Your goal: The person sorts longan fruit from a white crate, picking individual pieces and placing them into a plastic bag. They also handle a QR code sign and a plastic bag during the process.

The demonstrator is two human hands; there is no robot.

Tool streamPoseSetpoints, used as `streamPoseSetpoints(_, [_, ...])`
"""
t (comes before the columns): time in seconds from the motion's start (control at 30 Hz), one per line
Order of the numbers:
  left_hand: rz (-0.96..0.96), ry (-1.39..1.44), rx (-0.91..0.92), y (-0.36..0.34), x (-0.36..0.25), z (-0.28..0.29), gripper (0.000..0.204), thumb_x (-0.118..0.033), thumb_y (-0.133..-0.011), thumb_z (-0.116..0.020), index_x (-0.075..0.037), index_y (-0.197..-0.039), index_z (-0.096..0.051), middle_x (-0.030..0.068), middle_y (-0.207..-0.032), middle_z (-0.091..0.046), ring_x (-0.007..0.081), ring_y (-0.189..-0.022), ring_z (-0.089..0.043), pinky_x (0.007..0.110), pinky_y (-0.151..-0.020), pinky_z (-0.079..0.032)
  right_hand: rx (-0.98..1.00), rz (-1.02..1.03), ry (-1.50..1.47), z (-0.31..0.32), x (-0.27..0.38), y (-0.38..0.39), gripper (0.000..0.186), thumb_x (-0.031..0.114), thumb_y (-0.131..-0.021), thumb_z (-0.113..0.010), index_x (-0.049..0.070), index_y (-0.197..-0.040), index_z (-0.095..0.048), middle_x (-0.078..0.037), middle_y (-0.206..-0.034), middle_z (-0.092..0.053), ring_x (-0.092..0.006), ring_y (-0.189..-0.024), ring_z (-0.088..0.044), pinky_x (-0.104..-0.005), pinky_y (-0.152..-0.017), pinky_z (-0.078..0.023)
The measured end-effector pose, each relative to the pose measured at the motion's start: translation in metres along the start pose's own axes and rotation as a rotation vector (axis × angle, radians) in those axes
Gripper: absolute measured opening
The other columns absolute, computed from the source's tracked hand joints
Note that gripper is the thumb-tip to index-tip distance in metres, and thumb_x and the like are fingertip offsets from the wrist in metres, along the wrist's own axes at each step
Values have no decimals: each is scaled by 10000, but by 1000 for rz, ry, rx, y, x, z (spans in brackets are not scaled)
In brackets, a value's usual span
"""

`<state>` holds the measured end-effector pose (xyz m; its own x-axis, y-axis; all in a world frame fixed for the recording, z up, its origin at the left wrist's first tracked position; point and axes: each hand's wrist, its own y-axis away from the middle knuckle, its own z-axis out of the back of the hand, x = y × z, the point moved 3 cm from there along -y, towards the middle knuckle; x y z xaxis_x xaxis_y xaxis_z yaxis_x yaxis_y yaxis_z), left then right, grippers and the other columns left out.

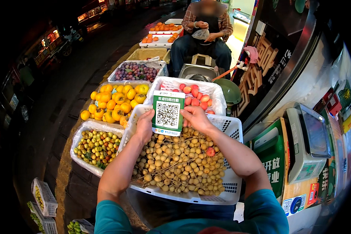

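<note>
Between my two hands is a green and white QR code card (167, 113), held upright by its side edges. My left hand (145, 124) grips its left edge and my right hand (197, 118) pinches the right edge. Below the card, a white plastic basket (233, 183) holds a heap of longans (179, 163) on their twigs, with one reddish fruit (210, 151) among them. Just beyond the card sits a white crate (221, 97) of red fruits (195, 95); the card and my right hand hide part of it.
Crates of persimmons (118, 101), jujubes (97, 148), plums (136, 73) and orange fruits (165, 27) line the left and far side. A seated person (206, 31) holds a clear bag (201, 34) beyond a metal sink (199, 71). A weighing scale (304, 144) stands at right.
</note>
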<state>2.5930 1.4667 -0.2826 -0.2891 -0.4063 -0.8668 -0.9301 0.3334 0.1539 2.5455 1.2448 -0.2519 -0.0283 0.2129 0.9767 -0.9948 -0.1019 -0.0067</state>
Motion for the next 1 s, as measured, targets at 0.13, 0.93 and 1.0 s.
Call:
streamPoseSetpoints(0.13, [22, 11, 44, 1, -1, 0, 341, -227, -1068, -433, 9, -1261, -586, 113, -1211, -653, 206, -1105, -614, 359, -994, -478, -17, 7, -7, -1, -6, -3, 296, 250, -1017, -562, -16, -995, -688, -34, -787, -698, -80, -578, -611, -250, -518, -478])
streamPoseSetpoints(0.93, [44, -197, 84, 3, 6, -1, 211, -149, -943, -683, -34, -1121, -678, 76, -1064, -724, 146, -944, -662, 316, -880, -515, -116, 22, 3, -1, 3, 0, 304, 259, -1007, -587, -30, -1000, -682, -50, -807, -696, -99, -601, -607, -244, -546, -476])
streamPoseSetpoints(1.0, [36, -178, 45, 4, 5, -1, 209, -148, -944, -681, -33, -1119, -677, 83, -1062, -725, 155, -932, -676, 321, -865, -532, -238, 93, -14, 7, 7, -1, 296, 242, -1012, -574, -37, -1016, -674, -52, -820, -693, -99, -604, -595, -245, -554, -475])
